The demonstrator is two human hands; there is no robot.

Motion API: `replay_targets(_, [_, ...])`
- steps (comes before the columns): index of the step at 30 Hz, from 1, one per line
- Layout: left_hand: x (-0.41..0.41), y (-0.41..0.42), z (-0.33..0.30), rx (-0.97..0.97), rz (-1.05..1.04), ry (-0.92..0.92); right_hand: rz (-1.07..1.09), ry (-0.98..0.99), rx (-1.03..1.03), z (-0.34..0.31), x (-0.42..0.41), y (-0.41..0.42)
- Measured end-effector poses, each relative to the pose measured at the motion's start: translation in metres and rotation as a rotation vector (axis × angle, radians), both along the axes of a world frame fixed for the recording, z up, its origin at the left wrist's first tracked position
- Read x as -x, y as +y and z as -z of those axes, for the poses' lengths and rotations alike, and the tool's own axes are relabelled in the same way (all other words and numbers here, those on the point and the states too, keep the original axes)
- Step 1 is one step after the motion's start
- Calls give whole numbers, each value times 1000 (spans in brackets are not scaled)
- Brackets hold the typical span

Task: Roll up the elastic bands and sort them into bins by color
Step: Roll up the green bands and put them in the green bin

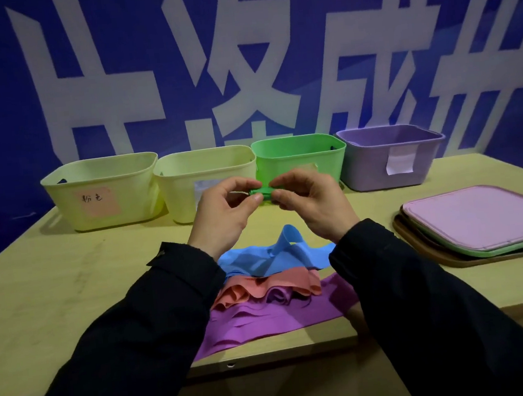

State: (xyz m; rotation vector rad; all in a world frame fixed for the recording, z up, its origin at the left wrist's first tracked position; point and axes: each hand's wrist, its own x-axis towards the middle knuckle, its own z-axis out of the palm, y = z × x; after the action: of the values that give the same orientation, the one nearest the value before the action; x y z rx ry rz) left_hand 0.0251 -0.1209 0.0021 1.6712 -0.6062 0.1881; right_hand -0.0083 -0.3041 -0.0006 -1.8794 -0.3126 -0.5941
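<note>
Fingertips of both hands pinch a small rolled green elastic band, held up in the air in front of the green bin. The left hand grips its left end between thumb and curled forefinger; the right hand grips the right end the same way. Both arms wear dark sleeves. Below the hands, on the wooden table, lie loose unrolled bands in a heap: a blue band farthest back, a salmon-pink band overlapping its near edge, and a purple band nearest the table's front edge. Along the back stand four bins in a row: a pale yellow bin with a pink label, a second pale yellow bin, the green one, and a purple bin. Stacked lids rest at the right.
</note>
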Motion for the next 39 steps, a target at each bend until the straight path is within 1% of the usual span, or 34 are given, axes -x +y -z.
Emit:
replay_targets(3, [-9, -11, 0, -52, 0, -20, 40, -16, 42, -2, 0, -9])
replay_targets(6, [-22, -24, -5, -86, -18, -47, 99, -12, 14, -6, -3, -18])
replay_targets(12, [-55, -57, -18, -197, -79, -103, 260, 4, 85, -13, -34, -49])
replay_targets(14, [-68, -70, -26, -219, -102, -128, 335, -20, 124, -17, -48, -59])
replay_targets(17, [-92, -89, -38, -278, -118, -198, 381, -81, 179, -24, -74, -74])
replay_targets(20, [-122, -108, -46, -383, -131, -258, 495, -82, 278, -26, -106, -88])
replay_targets(23, [-151, -121, -47, -467, -218, -336, 580, -105, 380, -23, -137, -95])
replay_targets(25, [-163, -126, -44, -560, -249, -376, 610, -91, 436, -19, -151, -98])
replay_targets(28, [-169, -126, -35, -727, -234, -405, 602, -71, 492, -12, -161, -102])
replay_targets(30, [-166, -122, -34, -717, -230, -419, 599, -80, 483, -13, -156, -101])
replay_targets(33, [-155, -109, -34, -655, -226, -400, 572, -61, 458, -15, -138, -92])
replay_targets(39, [-97, -63, -30, -495, -223, -284, 374, 75, 379, -15, -89, -47])
